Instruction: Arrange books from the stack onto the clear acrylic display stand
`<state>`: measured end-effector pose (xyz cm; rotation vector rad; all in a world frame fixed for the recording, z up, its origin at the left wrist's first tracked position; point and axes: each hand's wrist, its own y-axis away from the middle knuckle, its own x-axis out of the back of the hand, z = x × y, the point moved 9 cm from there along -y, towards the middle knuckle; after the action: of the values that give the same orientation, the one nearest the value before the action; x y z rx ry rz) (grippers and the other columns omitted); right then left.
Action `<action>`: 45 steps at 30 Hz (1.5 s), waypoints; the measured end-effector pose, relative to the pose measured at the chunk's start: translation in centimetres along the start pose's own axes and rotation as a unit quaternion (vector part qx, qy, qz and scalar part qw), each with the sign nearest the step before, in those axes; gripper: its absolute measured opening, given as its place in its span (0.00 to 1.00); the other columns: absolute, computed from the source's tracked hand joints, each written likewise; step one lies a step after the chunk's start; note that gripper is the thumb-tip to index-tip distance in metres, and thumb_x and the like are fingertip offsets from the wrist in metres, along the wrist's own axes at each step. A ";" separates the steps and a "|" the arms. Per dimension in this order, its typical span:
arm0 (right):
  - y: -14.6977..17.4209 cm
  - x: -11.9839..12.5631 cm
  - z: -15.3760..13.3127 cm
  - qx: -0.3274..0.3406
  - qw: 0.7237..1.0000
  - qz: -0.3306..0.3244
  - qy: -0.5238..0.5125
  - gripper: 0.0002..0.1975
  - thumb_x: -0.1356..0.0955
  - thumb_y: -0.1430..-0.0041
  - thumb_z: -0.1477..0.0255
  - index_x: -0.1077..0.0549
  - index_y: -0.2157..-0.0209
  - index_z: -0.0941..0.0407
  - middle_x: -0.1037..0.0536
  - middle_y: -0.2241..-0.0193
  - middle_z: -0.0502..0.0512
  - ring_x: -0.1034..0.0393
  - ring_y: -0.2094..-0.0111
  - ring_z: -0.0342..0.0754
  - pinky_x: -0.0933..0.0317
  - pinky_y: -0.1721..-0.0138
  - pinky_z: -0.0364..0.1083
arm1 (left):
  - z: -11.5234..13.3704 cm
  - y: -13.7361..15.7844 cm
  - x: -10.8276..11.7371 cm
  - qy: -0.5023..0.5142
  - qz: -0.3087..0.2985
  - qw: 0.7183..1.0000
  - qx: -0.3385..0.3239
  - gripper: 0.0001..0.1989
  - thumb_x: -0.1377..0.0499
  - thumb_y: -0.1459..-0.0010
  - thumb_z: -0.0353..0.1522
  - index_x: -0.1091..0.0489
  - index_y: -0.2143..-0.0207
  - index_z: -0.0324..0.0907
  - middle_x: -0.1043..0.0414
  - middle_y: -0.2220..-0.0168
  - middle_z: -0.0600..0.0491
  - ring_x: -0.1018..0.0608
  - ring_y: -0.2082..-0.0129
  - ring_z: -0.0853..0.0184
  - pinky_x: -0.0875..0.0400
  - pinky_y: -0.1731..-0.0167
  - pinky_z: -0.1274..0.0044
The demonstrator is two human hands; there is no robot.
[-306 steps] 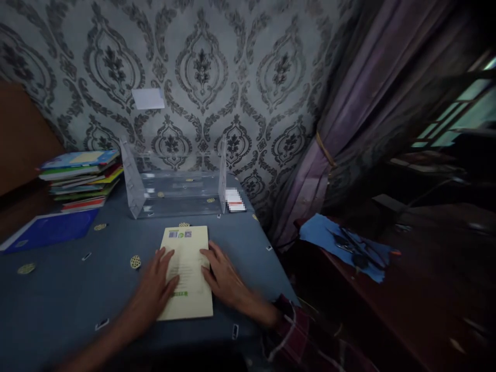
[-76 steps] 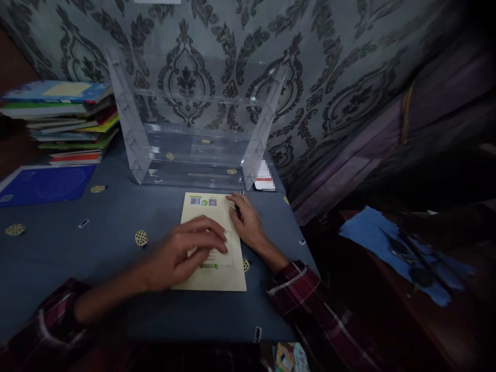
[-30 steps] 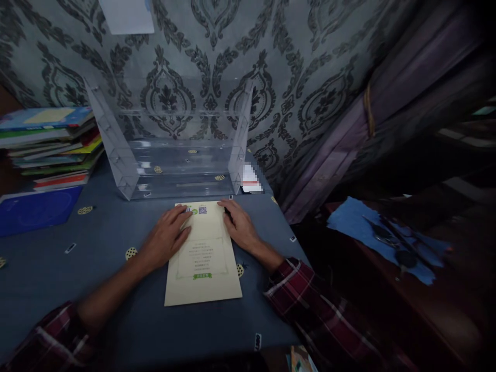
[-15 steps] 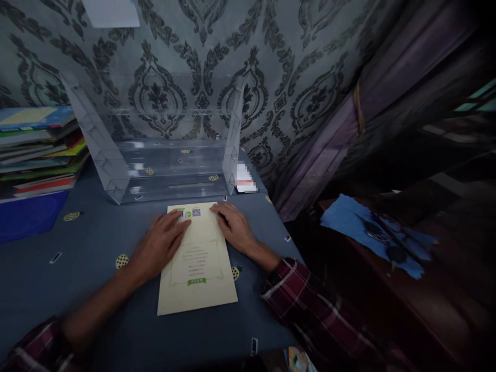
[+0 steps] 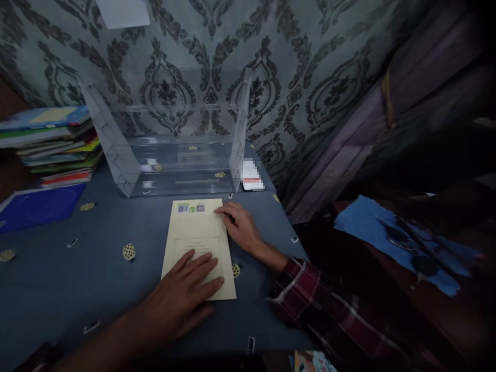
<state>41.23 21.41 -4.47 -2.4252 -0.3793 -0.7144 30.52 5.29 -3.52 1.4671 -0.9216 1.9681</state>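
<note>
A cream-coloured booklet (image 5: 197, 222) lies flat on the table, with a barcode, a QR code and a framed block of print that appears upside down. My left hand (image 5: 186, 289) is spread over its lower part, fingers apart and palm down. At the upper right edge, my right hand (image 5: 242, 227) rests with its fingertips on the cover and its thumb apart from them. Neither hand wraps around anything. Just behind the booklet stands a clear plastic rack (image 5: 182, 175) with stepped side panels.
Stacked books (image 5: 58, 139) stand at the left behind a blue folder (image 5: 46, 209). A small white and red item (image 5: 251, 175), pixelated, lies beside the rack. To the right, scissors (image 5: 399, 237) rest on a blue cloth (image 5: 360, 217) on a lower dark surface. Patterned wall covering (image 5: 217, 67) rises behind.
My left hand has moved from the booklet's upper left edge down onto its lower part, uncovering the barcode. My right hand stays at the upper right edge. The view has shifted slightly.
</note>
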 end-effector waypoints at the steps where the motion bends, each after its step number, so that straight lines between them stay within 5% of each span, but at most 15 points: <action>1: 0.0 0.1 0.2 -0.007 1.000 0.002 -0.008 0.15 0.37 0.39 0.80 0.21 0.58 0.53 0.20 0.60 0.57 0.26 0.55 0.54 0.32 0.50 0.55 | 0.2 0.1 -0.2 -0.002 -0.006 1.000 0.007 0.23 0.41 0.34 0.32 0.35 0.37 0.44 0.34 0.34 0.43 0.35 0.31 0.55 0.36 0.34 0.54; 5: -0.2 0.1 1.2 -0.016 0.999 0.010 -0.029 0.15 0.37 0.39 0.78 0.21 0.57 0.52 0.19 0.60 0.56 0.25 0.55 0.53 0.30 0.51 0.54 | 0.3 0.2 -0.7 -0.033 -0.016 0.999 0.028 0.23 0.41 0.33 0.33 0.36 0.37 0.44 0.36 0.33 0.42 0.35 0.31 0.54 0.37 0.34 0.54; 12: -0.5 -1.2 1.7 0.032 0.999 -0.028 0.023 0.18 0.37 0.35 0.74 0.28 0.45 0.54 0.26 0.41 0.64 0.36 0.36 0.58 0.43 0.36 0.64 | 0.2 -0.2 -1.4 -0.116 0.003 0.993 0.022 0.24 0.44 0.30 0.39 0.39 0.35 0.43 0.34 0.34 0.41 0.32 0.33 0.53 0.32 0.38 0.57; 20: 0.1 0.0 0.5 -0.014 0.990 -0.033 0.138 0.12 0.34 0.37 0.71 0.25 0.53 0.57 0.24 0.58 0.63 0.31 0.55 0.60 0.35 0.50 0.61 | -0.9 3.1 -1.5 -0.129 -0.016 0.991 -0.015 0.27 0.45 0.31 0.31 0.43 0.31 0.49 0.36 0.32 0.46 0.36 0.31 0.56 0.43 0.32 0.58; 23: 2.8 1.5 -1.0 -0.022 0.983 -0.030 0.177 0.12 0.33 0.37 0.71 0.25 0.53 0.57 0.25 0.60 0.62 0.32 0.57 0.60 0.34 0.53 0.59 | -3.5 6.0 0.1 -0.115 -0.040 0.992 -0.024 0.35 0.46 0.34 0.24 0.47 0.29 0.55 0.38 0.31 0.51 0.37 0.30 0.57 0.48 0.30 0.57; 25: 5.0 2.2 -2.3 -0.027 0.981 -0.029 0.191 0.11 0.34 0.35 0.71 0.25 0.53 0.57 0.26 0.62 0.61 0.31 0.58 0.59 0.33 0.55 0.58 | -5.9 7.8 1.4 -0.096 -0.055 0.994 -0.028 0.35 0.47 0.34 0.26 0.47 0.29 0.58 0.40 0.30 0.53 0.36 0.31 0.57 0.44 0.32 0.59; 30: 8.0 1.2 -5.8 -0.022 0.990 -0.086 0.109 0.10 0.36 0.33 0.71 0.26 0.53 0.56 0.25 0.64 0.58 0.28 0.62 0.53 0.33 0.60 0.51 | -14.0 9.7 4.4 -0.080 -0.021 0.990 0.115 0.29 0.53 0.33 0.27 0.37 0.33 0.57 0.35 0.32 0.53 0.32 0.33 0.55 0.32 0.39 0.59; 33: 7.4 0.6 -5.8 -0.050 0.989 -0.120 0.072 0.10 0.35 0.33 0.72 0.25 0.55 0.57 0.23 0.68 0.55 0.28 0.66 0.50 0.35 0.64 0.48 | -15.5 8.2 4.5 -0.085 0.003 0.986 0.146 0.23 0.54 0.31 0.32 0.28 0.40 0.49 0.31 0.36 0.48 0.28 0.37 0.54 0.32 0.38 0.58; 36: 5.4 1.2 -3.9 -0.096 0.988 -0.098 0.073 0.12 0.37 0.31 0.71 0.24 0.53 0.57 0.23 0.73 0.52 0.30 0.73 0.48 0.39 0.68 0.46 | -13.7 4.7 3.1 -0.094 -0.021 0.989 0.109 0.20 0.54 0.30 0.31 0.26 0.44 0.45 0.26 0.40 0.46 0.26 0.39 0.56 0.33 0.38 0.58; 40: 2.3 2.1 -2.0 -0.072 0.995 -0.021 0.070 0.14 0.39 0.32 0.73 0.25 0.52 0.57 0.19 0.62 0.59 0.27 0.61 0.53 0.35 0.60 0.50 | -10.4 -0.5 1.5 -0.103 -0.025 0.993 0.058 0.21 0.56 0.28 0.28 0.31 0.40 0.42 0.29 0.38 0.44 0.31 0.34 0.57 0.37 0.36 0.59; 45: 1.2 1.0 -0.4 -0.049 0.999 -0.002 0.015 0.15 0.40 0.31 0.75 0.27 0.49 0.55 0.20 0.56 0.58 0.28 0.53 0.52 0.34 0.50 0.52 | -7.6 -4.7 -0.2 -0.057 -0.059 0.997 0.016 0.21 0.54 0.25 0.38 0.36 0.35 0.46 0.37 0.32 0.44 0.37 0.31 0.56 0.41 0.35 0.54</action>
<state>42.33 20.31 -4.14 -2.5039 -0.3437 -0.7868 29.42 14.19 -4.09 1.6283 -0.8354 1.8379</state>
